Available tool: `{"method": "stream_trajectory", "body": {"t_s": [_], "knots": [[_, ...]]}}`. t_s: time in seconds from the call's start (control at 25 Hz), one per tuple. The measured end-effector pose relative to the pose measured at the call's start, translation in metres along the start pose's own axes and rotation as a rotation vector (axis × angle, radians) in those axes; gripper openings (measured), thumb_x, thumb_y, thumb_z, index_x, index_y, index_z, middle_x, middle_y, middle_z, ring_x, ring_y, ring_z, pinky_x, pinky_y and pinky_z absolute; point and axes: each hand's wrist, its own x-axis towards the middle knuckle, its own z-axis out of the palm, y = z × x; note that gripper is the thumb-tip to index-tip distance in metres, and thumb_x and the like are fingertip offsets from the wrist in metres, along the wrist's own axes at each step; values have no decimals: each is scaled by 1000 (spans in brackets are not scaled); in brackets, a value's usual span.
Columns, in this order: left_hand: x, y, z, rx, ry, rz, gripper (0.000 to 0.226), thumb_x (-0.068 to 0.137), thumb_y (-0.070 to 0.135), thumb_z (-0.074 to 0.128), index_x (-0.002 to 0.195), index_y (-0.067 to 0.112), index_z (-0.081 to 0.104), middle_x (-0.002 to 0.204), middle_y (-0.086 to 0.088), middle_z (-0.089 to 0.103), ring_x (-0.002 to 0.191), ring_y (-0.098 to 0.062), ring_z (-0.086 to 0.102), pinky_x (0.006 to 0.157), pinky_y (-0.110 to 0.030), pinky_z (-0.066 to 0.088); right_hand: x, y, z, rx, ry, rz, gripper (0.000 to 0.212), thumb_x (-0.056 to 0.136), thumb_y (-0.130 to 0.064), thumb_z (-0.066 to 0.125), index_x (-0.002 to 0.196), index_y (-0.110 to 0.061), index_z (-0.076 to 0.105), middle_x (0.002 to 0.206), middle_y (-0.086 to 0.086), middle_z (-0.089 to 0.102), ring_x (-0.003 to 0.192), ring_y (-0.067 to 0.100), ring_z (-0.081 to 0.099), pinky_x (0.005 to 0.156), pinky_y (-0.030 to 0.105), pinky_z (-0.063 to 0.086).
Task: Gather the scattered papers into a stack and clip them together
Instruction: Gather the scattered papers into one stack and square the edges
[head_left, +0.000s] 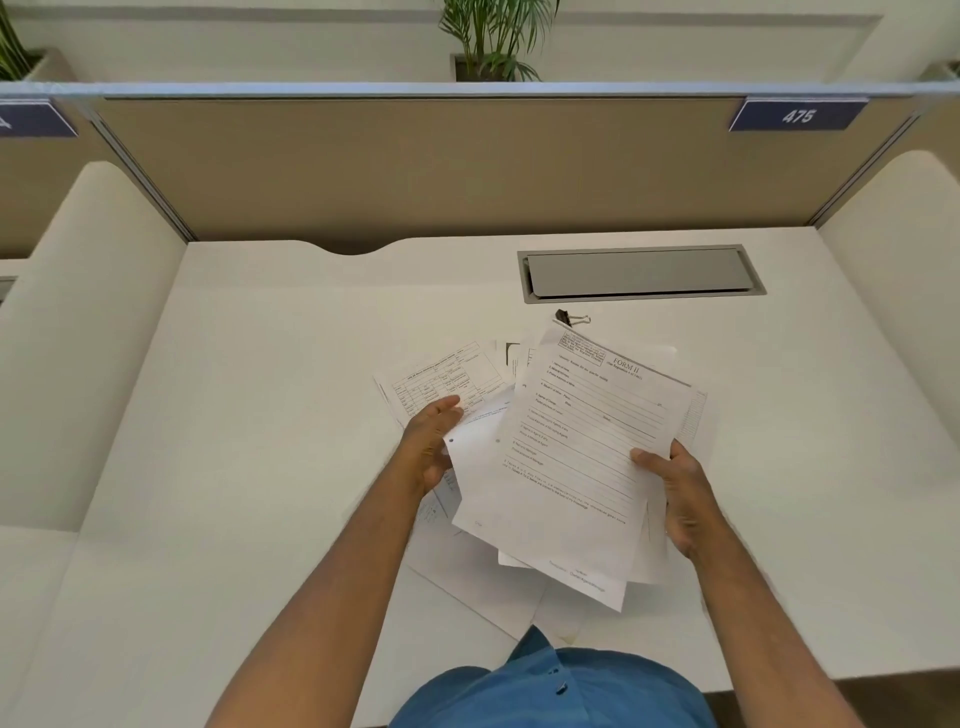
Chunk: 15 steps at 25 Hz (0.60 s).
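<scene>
Pinching loose papers (571, 457) by thumb, right hand (680, 499) steadies them while left hand (434, 441), fingers straight, squares the edge; binder clip (571, 317) unused.

papers (582, 447): thin matt printed paper | desk (260, 415): smooth matt white | binder clip (570, 317): black, wire handles | cable hatch (641, 273): brushed grey metal

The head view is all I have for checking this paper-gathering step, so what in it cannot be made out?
- Black binder clip: its near part is hidden behind the top corner of the white printed form sheet.
- Sheet count: the overlapping white papers cover one another.
- Right hand: its fingers are hidden under the form sheet, only the thumb shows.
- Left hand: motion-blurred, so its grip is unclear.
- Small print: too small to read.
</scene>
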Motion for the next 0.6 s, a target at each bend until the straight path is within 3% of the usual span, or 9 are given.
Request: {"method": "stream_trajectory", "body": {"t_s": [0.12, 0.16, 0.2, 0.28, 0.36, 0.44, 0.52, 0.6], "knots": [[-8, -10, 10, 122, 164, -7, 17, 101, 29, 63, 111, 16, 58, 88, -5, 62, 60, -18, 55, 51, -23, 47, 0, 2, -2, 7, -18, -4, 42, 92, -6, 68, 132, -19, 65, 126, 2, 74, 121, 26, 66, 108, 47, 48], [-10, -11, 12, 126, 203, -22, 25, 101, 39, 60, 106, 14, 58, 82, -5, 61, 55, -18, 53, 48, -22, 46, 0, 2, -3, 13, -23, -6, 43, 92, -6, 68, 132, -19, 64, 127, 3, 73, 121, 27, 66, 107, 47, 49], [-11, -10, 14, 96, 195, -68, 37, 99, 50, 57, 104, 13, 59, 84, -7, 66, 59, -21, 59, 53, -25, 51, 1, 2, -4, 18, -28, -9, 43, 92, -6, 68, 133, -18, 64, 127, 4, 73, 121, 29, 65, 106, 48, 49], [-15, -5, 14, -24, 70, -192, 51, 96, 62, 54, 115, 17, 65, 106, -12, 77, 93, -31, 73, 76, -40, 60, 3, 2, -6, 20, -39, -21, 45, 92, -7, 68, 135, -17, 63, 129, 6, 72, 123, 32, 64, 106, 50, 49], [-18, 2, 14, -148, -22, -212, 44, 98, 47, 63, 121, 10, 69, 114, -14, 77, 105, -32, 72, 86, -45, 58, 4, 2, -8, 19, -64, -27, 47, 91, -8, 69, 136, -17, 62, 131, 7, 71, 124, 33, 64, 106, 53, 48], [-18, 8, 15, -162, -38, -117, 23, 96, 18, 71, 116, 7, 69, 106, -13, 76, 91, -28, 72, 77, -41, 61, 2, 1, -10, 30, -78, -28, 49, 90, -8, 68, 138, -16, 61, 132, 8, 70, 123, 32, 65, 106, 52, 49], [-17, 13, 14, -87, -37, 8, 30, 95, 3, 69, 123, 12, 66, 109, -12, 73, 84, -24, 70, 68, -36, 64, 1, 0, -11, 71, -106, -23, 51, 90, -8, 67, 140, -16, 59, 133, 9, 69, 123, 31, 65, 105, 50, 49], [-17, 18, 12, -52, -100, 82, 44, 96, 2, 67, 135, 21, 60, 121, -10, 71, 89, -25, 71, 72, -37, 64, 4, 3, -14, 119, -144, 8, 52, 92, -7, 65, 142, -15, 57, 136, 10, 68, 124, 30, 65, 105, 49, 48]]}}
